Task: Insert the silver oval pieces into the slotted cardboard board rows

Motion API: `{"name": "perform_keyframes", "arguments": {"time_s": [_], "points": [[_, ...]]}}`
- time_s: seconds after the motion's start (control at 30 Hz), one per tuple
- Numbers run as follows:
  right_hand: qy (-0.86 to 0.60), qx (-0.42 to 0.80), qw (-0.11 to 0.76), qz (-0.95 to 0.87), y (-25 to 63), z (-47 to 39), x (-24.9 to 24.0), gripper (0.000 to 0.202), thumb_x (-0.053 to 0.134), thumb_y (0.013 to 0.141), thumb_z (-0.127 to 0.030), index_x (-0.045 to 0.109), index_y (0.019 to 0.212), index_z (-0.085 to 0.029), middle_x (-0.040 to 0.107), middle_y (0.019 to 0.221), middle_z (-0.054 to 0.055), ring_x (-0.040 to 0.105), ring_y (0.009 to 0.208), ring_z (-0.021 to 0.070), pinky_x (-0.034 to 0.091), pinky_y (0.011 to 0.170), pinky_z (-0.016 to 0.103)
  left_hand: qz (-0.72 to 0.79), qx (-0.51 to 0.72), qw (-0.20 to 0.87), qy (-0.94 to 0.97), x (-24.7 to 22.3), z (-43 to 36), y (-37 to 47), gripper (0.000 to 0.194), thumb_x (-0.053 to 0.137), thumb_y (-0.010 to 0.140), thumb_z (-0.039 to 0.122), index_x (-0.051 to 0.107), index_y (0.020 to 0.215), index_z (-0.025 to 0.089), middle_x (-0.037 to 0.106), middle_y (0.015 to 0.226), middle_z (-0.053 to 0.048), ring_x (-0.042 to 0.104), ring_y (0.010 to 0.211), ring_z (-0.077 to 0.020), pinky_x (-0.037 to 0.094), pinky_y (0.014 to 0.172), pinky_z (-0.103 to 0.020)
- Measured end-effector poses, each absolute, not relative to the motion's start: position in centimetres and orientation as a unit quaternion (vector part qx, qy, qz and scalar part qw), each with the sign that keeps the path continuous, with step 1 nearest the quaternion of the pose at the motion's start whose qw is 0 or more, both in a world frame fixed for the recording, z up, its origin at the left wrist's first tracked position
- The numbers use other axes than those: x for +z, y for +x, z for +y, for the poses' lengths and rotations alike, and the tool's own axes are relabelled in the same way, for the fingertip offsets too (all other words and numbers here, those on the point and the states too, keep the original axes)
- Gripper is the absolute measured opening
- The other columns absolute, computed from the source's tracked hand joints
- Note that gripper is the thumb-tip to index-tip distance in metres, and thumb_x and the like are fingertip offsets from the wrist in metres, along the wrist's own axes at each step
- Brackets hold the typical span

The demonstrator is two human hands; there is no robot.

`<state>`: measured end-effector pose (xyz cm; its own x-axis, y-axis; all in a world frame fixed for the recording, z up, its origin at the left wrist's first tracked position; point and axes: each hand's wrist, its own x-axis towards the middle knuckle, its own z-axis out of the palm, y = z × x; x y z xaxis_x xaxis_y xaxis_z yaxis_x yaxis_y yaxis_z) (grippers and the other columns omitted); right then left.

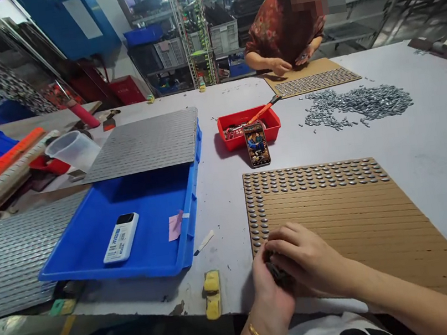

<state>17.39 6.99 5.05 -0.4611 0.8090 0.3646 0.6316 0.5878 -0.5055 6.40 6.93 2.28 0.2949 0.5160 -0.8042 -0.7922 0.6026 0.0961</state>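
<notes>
At the board's (366, 224) near left corner, in the head view, the hands meet: the left hand (270, 286) is cupped round a dark handful (279, 272), and the right hand (303, 253) has its fingers bent over it. Whether the right fingertips pinch anything is hidden.

The board lies on the bench (225, 206), close to its front edge. Small grey pieces (315, 177) fill rows along the board's far edge and a strip down its left edge; the lined middle is bare. Beyond the board's far right is a loose heap (373, 103) of similar pieces.

With the cupped palm tilted, part of the handful could spill over the board. The knuckles are right beside the left strip, so a careless turn might knock pieces askew, if they are not fixed; I cannot tell. The right forearm crosses the board's near part and could drag it. Past the board's far left, the phone (257, 148) leans on a red bin (233, 142); a bump might topple it.
</notes>
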Motion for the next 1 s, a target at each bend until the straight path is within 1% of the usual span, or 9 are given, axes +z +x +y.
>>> {"name": "perform_keyframes", "arguments": {"time_s": [0.1, 0.17, 0.23, 0.33, 0.43, 0.53, 0.67, 0.83, 1.0], "points": [[-0.427, 0.143, 0.271, -0.851, 18.5, 6.9, 4.2, 0.021, 0.050, 0.090, -0.015, 0.061, 0.107, -0.016, 0.063, 0.106, 0.012, 0.052, 0.104, 0.0250, 0.046, 0.086, 0.043, 0.397, 0.439, 0.783, -0.192, 2.4, 7.1, 6.4, 0.010, 0.055, 0.082, 0.018, 0.061, 0.078, 0.012, 0.067, 0.075, -0.005, 0.062, 0.061, -0.0108, 0.049, 0.056, -0.020], [-0.427, 0.146, 0.273, -0.850, 18.8, 6.7, 3.8, 0.020, 0.051, 0.089, -0.014, 0.062, 0.106, -0.017, 0.064, 0.105, 0.011, 0.052, 0.107, 0.0249, 0.046, 0.088, 0.044, 0.389, 0.429, 0.790, -0.200, 2.2, 7.1, 6.4, 0.010, 0.056, 0.082, 0.018, 0.062, 0.080, 0.011, 0.068, 0.075, -0.005, 0.062, 0.059, -0.0106, 0.048, 0.054, -0.020], [-0.425, 0.158, 0.273, -0.848, 19.0, 6.6, 3.6, 0.017, 0.052, 0.089, -0.015, 0.063, 0.103, -0.018, 0.065, 0.099, 0.009, 0.053, 0.104, 0.0232, 0.046, 0.087, 0.042, 0.391, 0.408, 0.799, -0.204, 2.0, 6.9, 6.4, 0.009, 0.058, 0.082, 0.019, 0.062, 0.080, 0.012, 0.067, 0.071, -0.004, 0.060, 0.055, -0.0102, 0.045, 0.050, -0.019], [-0.409, 0.175, 0.273, -0.853, 19.1, 6.2, 3.5, 0.012, 0.053, 0.089, -0.013, 0.063, 0.092, -0.019, 0.065, 0.086, 0.006, 0.056, 0.094, 0.0202, 0.045, 0.082, 0.038, 0.393, 0.369, 0.816, -0.208, 1.8, 6.5, 6.2, 0.009, 0.062, 0.079, 0.020, 0.061, 0.076, 0.012, 0.063, 0.061, 0.000, 0.055, 0.046, -0.0088, 0.039, 0.044, -0.019], [-0.402, 0.195, 0.304, -0.841, 19.4, 5.8, 3.4, 0.014, 0.051, 0.089, -0.010, 0.061, 0.084, -0.018, 0.062, 0.084, 0.005, 0.056, 0.088, 0.0185, 0.044, 0.078, 0.035, 0.393, 0.341, 0.831, -0.194, 2.0, 6.3, 6.0, 0.011, 0.061, 0.079, 0.020, 0.059, 0.071, 0.013, 0.058, 0.054, 0.002, 0.050, 0.042, -0.0083, 0.036, 0.042, -0.020], [-0.419, 0.260, 0.333, -0.803, 19.9, 5.5, 3.3, 0.009, 0.052, 0.090, -0.015, 0.060, 0.088, -0.019, 0.062, 0.088, 0.006, 0.055, 0.085, 0.0182, 0.044, 0.072, 0.033, 0.398, 0.332, 0.836, -0.183, 2.4, 6.2, 5.6, 0.012, 0.058, 0.081, 0.021, 0.059, 0.072, 0.013, 0.060, 0.057, 0.001, 0.052, 0.044, -0.0091, 0.039, 0.045, -0.022], [-0.465, 0.351, 0.368, -0.725, 20.6, 5.6, 3.3, 0.008, 0.053, 0.092, -0.022, 0.061, 0.093, -0.021, 0.062, 0.082, 0.004, 0.056, 0.076, 0.0167, 0.046, 0.066, 0.030, 0.413, 0.285, 0.851, -0.154, 2.4, 6.1, 4.7, 0.017, 0.056, 0.083, 0.027, 0.062, 0.082, 0.011, 0.064, 0.066, -0.003, 0.057, 0.052, -0.0118, 0.040, 0.047, -0.022], [-0.512, 0.414, 0.324, -0.679, 21.0, 5.4, 2.8, 0.015, 0.050, 0.094, -0.027, 0.064, 0.092, -0.023, 0.064, 0.082, 0.004, 0.060, 0.078, 0.0172, 0.049, 0.070, 0.030, 0.392, 0.282, 0.868, -0.115, 1.9, 5.7, 3.6, 0.021, 0.059, 0.082, 0.029, 0.063, 0.088, 0.010, 0.062, 0.072, -0.005, 0.055, 0.057, -0.0111, 0.033, 0.044, -0.019], [-0.516, 0.376, 0.278, -0.717, 21.1, 4.9, 1.7, 0.017, 0.049, 0.095, -0.028, 0.064, 0.096, -0.022, 0.066, 0.083, 0.005, 0.063, 0.075, 0.0162, 0.051, 0.066, 0.027, 0.397, 0.289, 0.866, -0.095, 1.4, 5.1, 3.0, 0.024, 0.059, 0.081, 0.029, 0.063, 0.092, 0.008, 0.060, 0.076, -0.006, 0.053, 0.059, -0.0103, 0.030, 0.045, -0.019]]}}
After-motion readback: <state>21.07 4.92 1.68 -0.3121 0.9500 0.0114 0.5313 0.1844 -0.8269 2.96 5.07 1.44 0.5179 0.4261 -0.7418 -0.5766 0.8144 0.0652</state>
